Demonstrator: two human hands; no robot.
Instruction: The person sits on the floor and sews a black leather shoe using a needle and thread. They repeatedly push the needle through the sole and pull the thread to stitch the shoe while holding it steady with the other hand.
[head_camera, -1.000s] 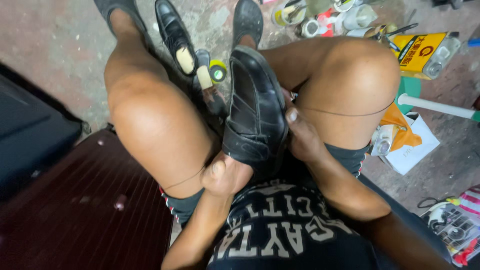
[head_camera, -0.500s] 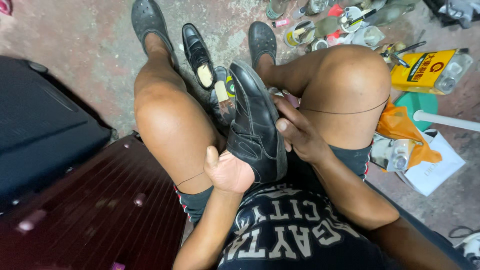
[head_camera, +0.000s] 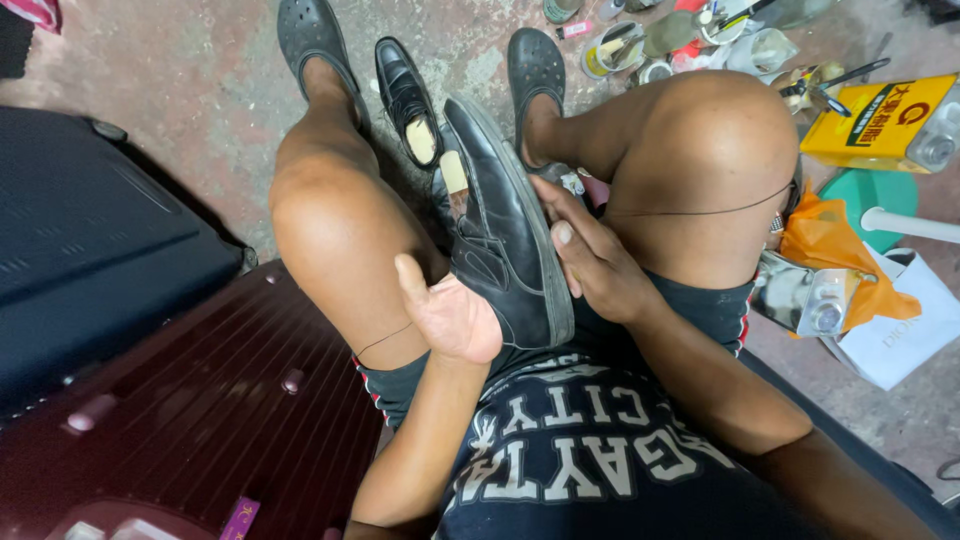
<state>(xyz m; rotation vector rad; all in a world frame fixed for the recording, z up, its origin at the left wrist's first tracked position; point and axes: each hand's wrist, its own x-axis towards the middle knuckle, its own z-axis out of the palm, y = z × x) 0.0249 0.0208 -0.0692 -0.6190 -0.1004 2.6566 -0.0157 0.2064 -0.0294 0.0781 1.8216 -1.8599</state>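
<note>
Two suitcases lie at the left: one dark blue suitcase (head_camera: 90, 250) farther off, one maroon ribbed suitcase (head_camera: 200, 420) nearer, the two touching along their edges. The person sits with both bare knees raised, wearing two dark perforated clogs, the left clog (head_camera: 315, 40) and the right clog (head_camera: 535, 65), both flat on the floor at the far side.

Two black leather dress shoes are counted. The first, the held shoe (head_camera: 505, 230), stands tilted between the thighs, toe pointing far, heel near the lap. The second shoe (head_camera: 408, 100) lies on the floor between the clogs, its pale insole showing.

At the right: one yellow rectangular tin (head_camera: 880, 120), one orange plastic bag (head_camera: 830, 250), one white paper bag (head_camera: 900, 320), one clear plastic bottle (head_camera: 800, 295) on its side. Several small pots and tins (head_camera: 650, 45) cluster at the far right; their exact number cannot be told.

The floor (head_camera: 190, 90) is rough, stained concrete, reddish in patches.

The left hand (head_camera: 450, 315) lies against the near left side of the held shoe at its heel, palm up, fingers opened wide and thumb raised; the heel rests on the palm. The right hand (head_camera: 590, 260) lies flat along the shoe's right side, fingers (head_camera: 555, 205) extended and close together, pressed to the upper.
</note>
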